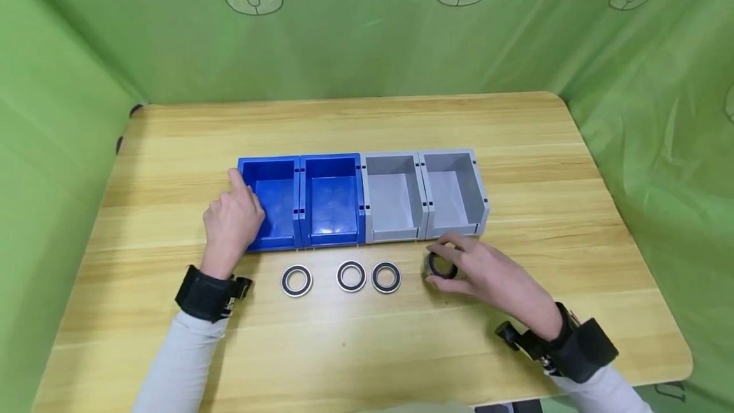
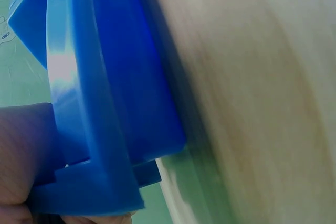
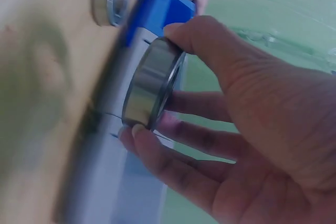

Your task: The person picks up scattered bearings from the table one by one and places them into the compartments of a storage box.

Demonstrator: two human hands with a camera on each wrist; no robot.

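My right hand (image 1: pixel 482 269) pinches a ball bearing (image 3: pixel 152 85) by its outer rim, thumb on one side and fingertips on the other. In the head view that bearing is tilted, just in front of the right grey bin (image 1: pixel 455 193). At the far left of the bin row, my left hand (image 1: pixel 232 218) grips the side wall of the left blue bin (image 2: pixel 131 66). Three more bearings lie flat before the bins: a left one (image 1: pixel 297 280), a middle one (image 1: pixel 351 276) and a right one (image 1: pixel 386 277).
A second blue bin (image 1: pixel 334 199) and another grey bin (image 1: pixel 394 196) stand side by side between the outer two. All four sides touch in one row on the wooden table (image 1: pixel 344 349). Green cloth (image 1: pixel 367 50) hangs behind and beside the table.
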